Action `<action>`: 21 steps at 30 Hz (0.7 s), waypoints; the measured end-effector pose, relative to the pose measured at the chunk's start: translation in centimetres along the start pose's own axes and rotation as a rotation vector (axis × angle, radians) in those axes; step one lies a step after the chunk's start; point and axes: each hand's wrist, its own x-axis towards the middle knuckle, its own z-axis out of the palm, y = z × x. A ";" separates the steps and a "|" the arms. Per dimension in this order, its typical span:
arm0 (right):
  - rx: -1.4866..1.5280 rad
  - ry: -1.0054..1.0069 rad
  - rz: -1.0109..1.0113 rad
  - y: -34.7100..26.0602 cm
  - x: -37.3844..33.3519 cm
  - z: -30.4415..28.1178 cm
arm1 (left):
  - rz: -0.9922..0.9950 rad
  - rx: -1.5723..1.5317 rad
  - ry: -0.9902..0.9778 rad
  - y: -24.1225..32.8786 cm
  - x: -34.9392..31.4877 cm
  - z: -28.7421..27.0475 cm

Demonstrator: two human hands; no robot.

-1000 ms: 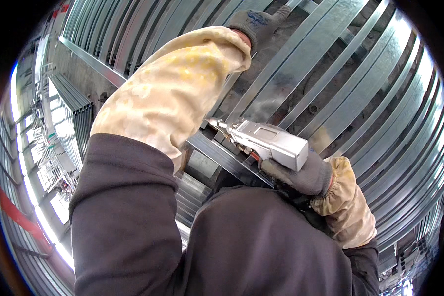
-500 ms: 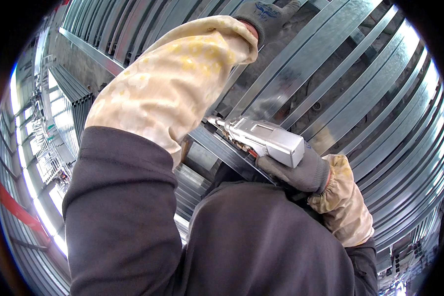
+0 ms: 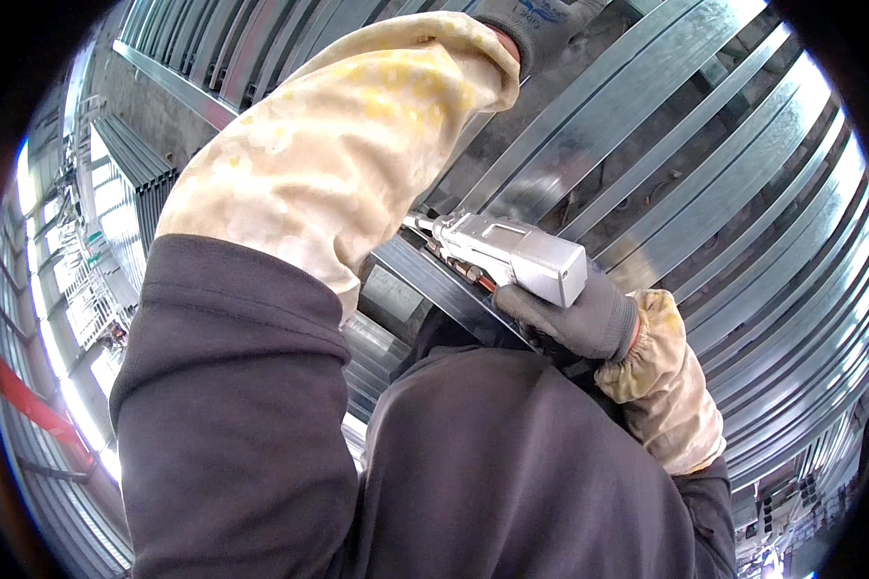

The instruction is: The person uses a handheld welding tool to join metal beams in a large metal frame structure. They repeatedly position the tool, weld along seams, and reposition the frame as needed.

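Since the earlier frame, the gray-gloved left hand [image 3: 550, 34] is shifting up and rightward in my view, where the top edge is cropping its fingers, so I can't tell whether it's open or closed. My right hand [image 3: 589, 314] is gripping the boxy, smooth silver tool [image 3: 514, 253], which is slanting across flat, glossy metal bars [image 3: 637, 92], its narrow nozzle [image 3: 419, 223] ending beside the creased, yellow-blotched cream sleeve [image 3: 328, 164].

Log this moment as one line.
right hand: grey-gloved, gripping silver box-bodied handheld tool | left hand: grey-gloved, cut off by frame, grip unclear | nearby: long silver metal bars
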 end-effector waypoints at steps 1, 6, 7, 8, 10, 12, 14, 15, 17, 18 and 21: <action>-0.014 -0.005 0.019 -0.1 0.0 0.0 | -0.004 0.001 -0.004 -0.1 0.1 0.1; 0.038 0.028 -0.004 0.5 0.0 0.4 | 0.004 -0.004 -0.022 -0.2 0.4 0.3; 0.048 0.035 -0.022 0.5 0.0 0.4 | 0.002 -0.003 -0.026 -0.2 0.4 0.3; 0.036 0.010 0.014 0.4 0.1 0.2 | 0.004 0.000 -0.028 -0.2 0.4 0.3; 0.009 -0.032 0.088 0.2 0.1 -0.1 | 0.005 -0.004 -0.030 -0.3 0.4 0.2; 0.031 -0.025 0.073 0.1 0.1 -0.1 | 0.006 -0.006 -0.035 -0.2 0.4 0.2; 0.046 -0.020 0.043 0.2 0.1 0.0 | 0.006 -0.006 -0.037 -0.3 0.4 0.1; 0.049 -0.018 0.021 0.5 0.2 0.1 | 0.002 -0.008 -0.036 -0.3 0.3 0.1; 0.040 -0.004 -0.005 0.9 0.2 0.1 | 0.004 -0.008 -0.038 -0.3 0.4 0.1; 0.028 0.005 -0.010 1.0 0.1 0.2 | 0.001 -0.008 -0.038 -0.4 0.4 0.0; 0.014 -0.001 -0.003 0.6 0.0 0.1 | -0.006 -0.007 -0.035 -0.4 0.1 -0.2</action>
